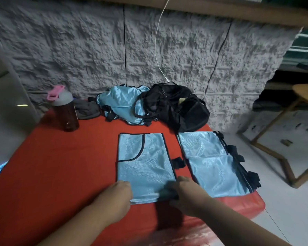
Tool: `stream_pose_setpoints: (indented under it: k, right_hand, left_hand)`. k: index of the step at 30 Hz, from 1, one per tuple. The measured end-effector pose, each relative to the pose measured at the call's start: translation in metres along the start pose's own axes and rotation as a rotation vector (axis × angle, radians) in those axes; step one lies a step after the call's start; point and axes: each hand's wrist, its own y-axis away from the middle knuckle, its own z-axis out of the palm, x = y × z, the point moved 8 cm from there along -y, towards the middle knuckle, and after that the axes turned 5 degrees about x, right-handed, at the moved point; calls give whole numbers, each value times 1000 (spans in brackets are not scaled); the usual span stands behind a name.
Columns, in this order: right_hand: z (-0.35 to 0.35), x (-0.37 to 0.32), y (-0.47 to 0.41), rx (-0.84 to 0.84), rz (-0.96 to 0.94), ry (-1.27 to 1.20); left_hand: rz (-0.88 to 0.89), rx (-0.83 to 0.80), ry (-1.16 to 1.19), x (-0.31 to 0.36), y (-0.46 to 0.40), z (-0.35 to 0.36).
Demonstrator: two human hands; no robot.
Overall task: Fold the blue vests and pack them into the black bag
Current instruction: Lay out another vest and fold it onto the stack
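a person is kneeling or leaning over a red mat (64, 174), and both bare hands are reaching to the near edge of a folded blue vest (146, 162) that is lying flat in the middle of the mat, its dark trim and curved neckline facing up. the left hand (122, 190) is sitting at the vest's near left corner with its fingers curled under and out of sight, so whether it is pinching the cloth cannot be told. the right hand (180, 189) is resting at the near right corner, blurred, with its fingers bending around the dark edge of the fabric; it is looking like a grip on that corner, though the blur is hiding the fingertips. just beside this vest, to the right, a stack of folded vests (215, 162) is lying near the mat's right edge, black straps sticking out on its far side. at the back of the mat an unfolded heap of blue vests (121, 102) is lying against the black bag (176, 105), which is slumping against the grey textured wall (78, 41). a dark bottle with a pink-handled lid (64, 109) is standing at the back left, with a grey cloth (87, 109) just beside it.
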Motion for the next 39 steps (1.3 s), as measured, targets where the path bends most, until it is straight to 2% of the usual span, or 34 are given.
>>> stream_pose_setpoints:
  k: [4, 9, 14, 20, 24, 27, 32, 36, 39]
  right_hand:
    - [-1, -12, -5, 74, -26, 164]
    - [2, -20, -10, 162, -12, 268]
    - [0, -20, -11, 339, -51, 319]
    - [-7, -13, -9, 374, -93, 227]
    - [-15, -14, -6, 365, -144, 198]
    - [-18, -22, -1, 246, -178, 132]
    - [-26, -33, 13, -13, -200, 96]
    - [-45, -35, 12, -60, -175, -75]
    - [-72, -33, -3, -7, -110, -184]
  left_hand:
    - [4, 95, 16, 0, 0, -11]
    - [30, 343, 174, 3, 4, -41]
    - [-15, 434, 220, -5, 8, -53]
    - [-109, 353, 363, -18, 13, -45]
    - [-162, 236, 326, -26, 22, -40]
    - [-165, 180, 244, -25, 32, -44]
    - [-73, 64, 308, -22, 46, -55]
    - [-69, 11, 530, -29, 45, -54]
    - [-103, 116, 724, -36, 31, -68]
